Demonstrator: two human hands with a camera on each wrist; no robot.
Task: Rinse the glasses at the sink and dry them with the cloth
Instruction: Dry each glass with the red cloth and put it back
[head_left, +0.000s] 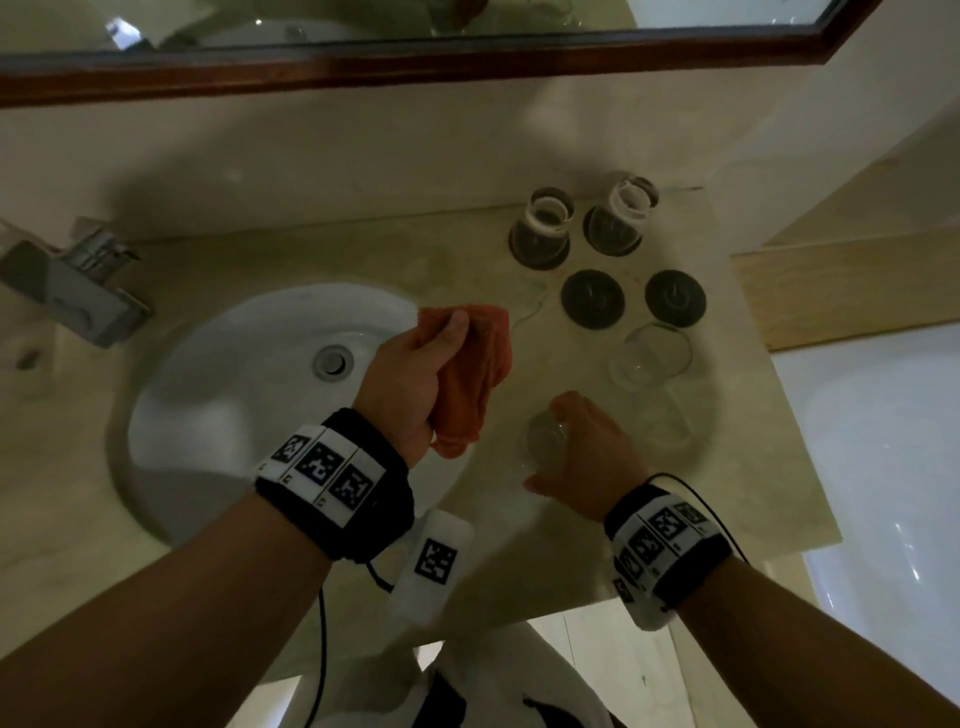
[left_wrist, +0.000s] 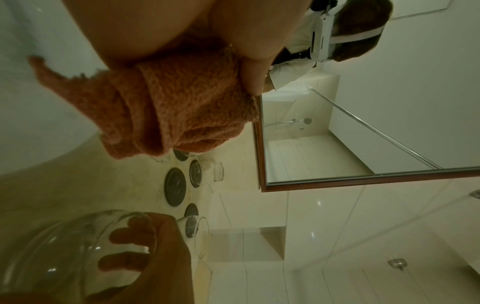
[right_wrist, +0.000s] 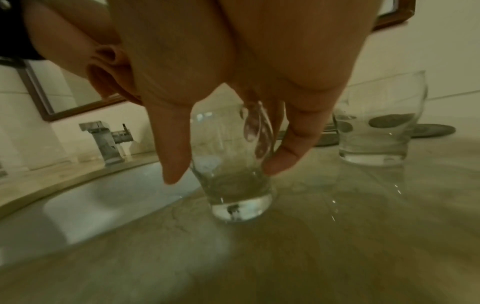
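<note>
My left hand grips a bunched orange cloth over the right rim of the sink; in the left wrist view the cloth bulges out of my fist. My right hand holds a clear glass from above, near the counter's front. In the right wrist view my fingers curl round the rim of this glass, and its base is down at the wet countertop. A second clear glass stands alone just behind and to the right, also seen as the glass beyond my fingers.
Two more glasses sit on dark coasters at the back of the counter, with two bare coasters in front of them. The white sink lies left, under a chrome faucet. A framed mirror hangs behind.
</note>
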